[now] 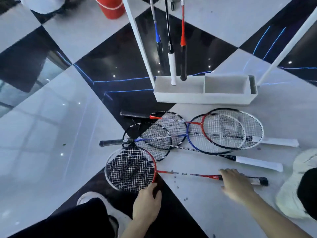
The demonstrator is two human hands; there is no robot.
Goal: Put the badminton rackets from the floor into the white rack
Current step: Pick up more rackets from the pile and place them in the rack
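Glossy black-and-white floor tiles carry a pile of rackets just in front of the white rack, where three rackets already hang with handles down. The right hand lies over the handle end of the nearest red racket, fingers curled down onto the grip, though blur hides whether they truly close round it. The left hand rests by that racket's head rim, fingers bent at the frame's near edge; whether it holds the frame I cannot tell.

Beyond the left hand, the red racket's head touches or overlaps the black-framed racket, whose handle sticks out further left. Lifting carelessly could probably snag those frames and drag the pile. A loose hold on the handle may let the head swing into the rack's post. Small dark bits lie between the hands.
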